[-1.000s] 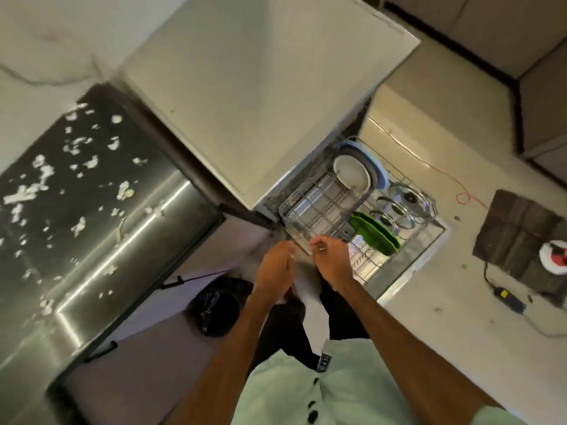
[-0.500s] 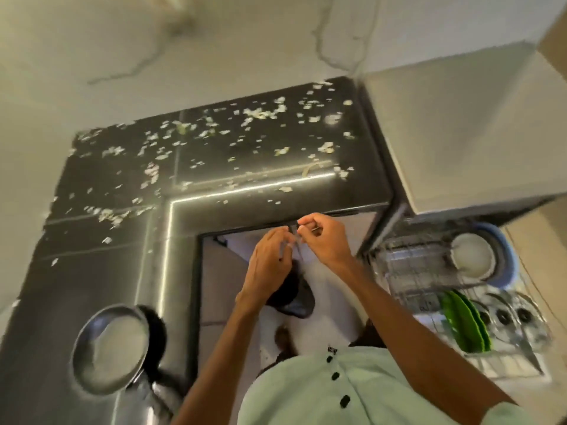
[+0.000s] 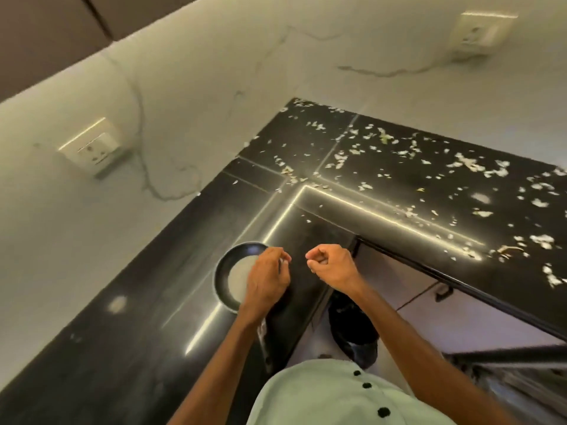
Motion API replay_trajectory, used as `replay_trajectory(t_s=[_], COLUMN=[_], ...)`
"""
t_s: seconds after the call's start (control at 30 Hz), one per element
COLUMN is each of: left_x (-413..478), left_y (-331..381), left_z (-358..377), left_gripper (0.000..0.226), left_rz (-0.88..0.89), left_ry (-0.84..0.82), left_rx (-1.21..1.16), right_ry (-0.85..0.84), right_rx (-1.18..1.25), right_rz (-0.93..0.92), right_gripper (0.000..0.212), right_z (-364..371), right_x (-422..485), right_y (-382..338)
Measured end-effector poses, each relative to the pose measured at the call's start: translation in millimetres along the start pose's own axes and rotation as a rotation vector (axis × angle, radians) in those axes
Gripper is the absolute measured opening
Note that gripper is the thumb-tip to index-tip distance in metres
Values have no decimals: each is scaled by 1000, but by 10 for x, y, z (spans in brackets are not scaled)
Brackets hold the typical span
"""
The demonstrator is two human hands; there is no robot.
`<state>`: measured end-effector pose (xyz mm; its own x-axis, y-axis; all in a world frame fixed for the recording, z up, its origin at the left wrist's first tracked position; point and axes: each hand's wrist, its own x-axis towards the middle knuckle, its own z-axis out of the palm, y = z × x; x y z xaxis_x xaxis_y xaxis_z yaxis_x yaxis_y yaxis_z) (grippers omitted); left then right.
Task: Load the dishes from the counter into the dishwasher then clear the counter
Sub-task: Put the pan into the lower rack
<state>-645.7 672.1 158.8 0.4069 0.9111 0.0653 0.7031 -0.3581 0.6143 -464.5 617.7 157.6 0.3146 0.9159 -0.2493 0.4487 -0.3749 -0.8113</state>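
Note:
A small black frying pan [image 3: 228, 273] with a pale residue inside sits on the black counter [image 3: 184, 271] near its inner corner. My left hand [image 3: 267, 279] hovers over the pan's right half with its fingers curled, and I see nothing held in it. My right hand [image 3: 333, 265] is beside it above the counter's edge, curled into a loose fist with nothing visible in it. The pan's handle is mostly hidden under my left wrist. A blurred part of the open dishwasher [image 3: 509, 378] shows at the lower right.
Several white and green food scraps [image 3: 460, 167] lie scattered over the right arm of the L-shaped counter. A black rubbish bag [image 3: 352, 329] sits on the floor below the counter's edge. Two wall sockets [image 3: 92, 147] are on the tiled wall.
My view swung left from the dishwasher to the counter corner. Both hands moved from the rack to over the pan and drew apart; the thin thing they pinched is no longer seen.

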Motion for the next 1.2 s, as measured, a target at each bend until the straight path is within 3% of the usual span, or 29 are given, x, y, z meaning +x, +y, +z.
replay_trajectory(t_s=[0.2,0.37,0.5,0.6,0.7,0.93,1.0,1.13,1.2], left_x=[-252,-365,-366,-303,-202,165,256,372,389], left_y=[-791,-1054,-1223,-1314,-1456,-1167,-1080,-844,-651], left_z=[-208,-228,-105,-54,-5,-38,15,111,129], left_gripper=[18,50,72,46,24,13,21,33,29], left_rz=[-340,-608,-851,-988,-1037,-1049,-1047,-969,-897], left_ry=[77,95,-5,-5,26,75,74,-8,-81], left_rx=[7,9,-69,-266,-365,-645,-745,-922,-1004], right_ry=[-230,-269,-296,-309,-298,-161,-109,-36,11], right_rx=[-129,-162,-186,-181,-175,-72,-38,-64,-46], right_rz=[-27,4,28,55,80,135,174,282,296], right_gripper=[14,14,14,13,12,8,19,64,65], right_z=[564,718,740,728,683,531,499,417,309], right_x=[98,105,51,-4,-43,-86,-88,-82,-79], right_y=[-191,-180,-91,-5,34,12,-25,-30,-46])
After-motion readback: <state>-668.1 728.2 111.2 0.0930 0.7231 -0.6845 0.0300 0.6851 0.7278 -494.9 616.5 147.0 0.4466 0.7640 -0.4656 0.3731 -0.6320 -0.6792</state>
